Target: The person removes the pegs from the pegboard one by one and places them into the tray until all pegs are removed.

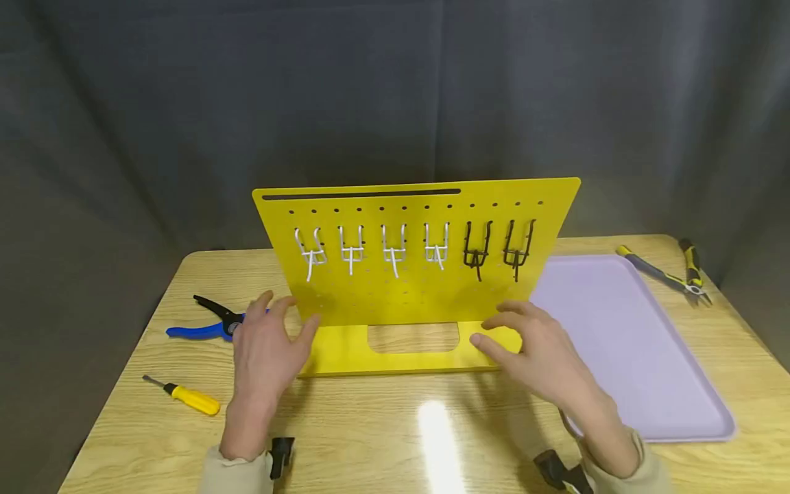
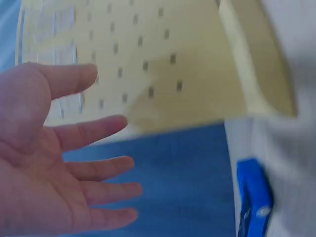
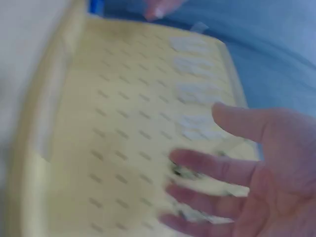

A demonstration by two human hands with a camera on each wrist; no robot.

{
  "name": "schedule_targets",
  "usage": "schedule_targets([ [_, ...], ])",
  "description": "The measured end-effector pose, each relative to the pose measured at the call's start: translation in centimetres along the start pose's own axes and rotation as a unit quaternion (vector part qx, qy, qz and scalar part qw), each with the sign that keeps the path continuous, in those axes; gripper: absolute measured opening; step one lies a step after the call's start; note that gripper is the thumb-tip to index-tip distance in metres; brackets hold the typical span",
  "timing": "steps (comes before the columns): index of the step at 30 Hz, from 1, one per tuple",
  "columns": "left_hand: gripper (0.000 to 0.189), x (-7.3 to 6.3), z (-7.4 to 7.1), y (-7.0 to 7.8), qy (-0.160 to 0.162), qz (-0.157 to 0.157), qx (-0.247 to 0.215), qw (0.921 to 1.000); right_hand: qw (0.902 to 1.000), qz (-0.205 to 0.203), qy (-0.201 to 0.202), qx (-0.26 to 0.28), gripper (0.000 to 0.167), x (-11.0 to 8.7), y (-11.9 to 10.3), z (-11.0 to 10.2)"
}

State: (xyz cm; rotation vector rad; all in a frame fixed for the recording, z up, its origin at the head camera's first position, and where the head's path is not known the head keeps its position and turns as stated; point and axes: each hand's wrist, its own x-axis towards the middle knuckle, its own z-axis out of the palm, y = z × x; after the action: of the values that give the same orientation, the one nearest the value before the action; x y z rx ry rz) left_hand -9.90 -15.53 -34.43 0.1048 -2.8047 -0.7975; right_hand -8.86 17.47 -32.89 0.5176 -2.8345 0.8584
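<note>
Dark grey cloth hangs as a curtain [image 1: 370, 89] behind the work. Before it, a pale wood-grain surface [image 1: 370, 425] carries everything.

Main item: a yellow, flat perforated pegboard [image 1: 426, 302] standing up from its matching base, mid-surface, between the hands. Right of it, near its edge: a shallow lilac rectangular tray [image 1: 623, 329].

The left hand [image 1: 265, 357] is by the board's lower left corner, the right hand [image 1: 537, 346] by the lower right. On both, the fingers are apart and gently bent, clamped on nothing; whether any fingertip touches the yellow sheet, I cannot tell.

Just beyond the left hand: blue-and-black pruners [image 1: 230, 325]. Far right, past the tray: pliers [image 1: 695, 290] with yellow-and-dark handles, spread. Nearer on the left: a yellow-handled screwdriver [image 1: 194, 399].

Smallest: four white wire hooks [image 1: 393, 254] and two black wire hooks [image 1: 475, 259], in one row on the board.

Risks, my judgement: an uneven push from one side could skew or tip the board; a sharp jolt could unseat a hook; a leftward sweep could knock the pruners.
</note>
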Motion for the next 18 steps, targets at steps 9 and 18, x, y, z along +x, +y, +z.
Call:
schedule_targets([
  [9,0.045,4.1,-1.4,-1.6,0.094,-0.039,-0.215,0.9713,0.9877,-0.079,0.127,0.045,0.02,0.6,1.9,-5.9],
  [18,0.048,6.1,-0.2,-1.9,0.076,-0.075,-0.279,0.9542,0.9322,-0.047,0.289,0.213,0.021,2.4,3.3,-5.2],
])
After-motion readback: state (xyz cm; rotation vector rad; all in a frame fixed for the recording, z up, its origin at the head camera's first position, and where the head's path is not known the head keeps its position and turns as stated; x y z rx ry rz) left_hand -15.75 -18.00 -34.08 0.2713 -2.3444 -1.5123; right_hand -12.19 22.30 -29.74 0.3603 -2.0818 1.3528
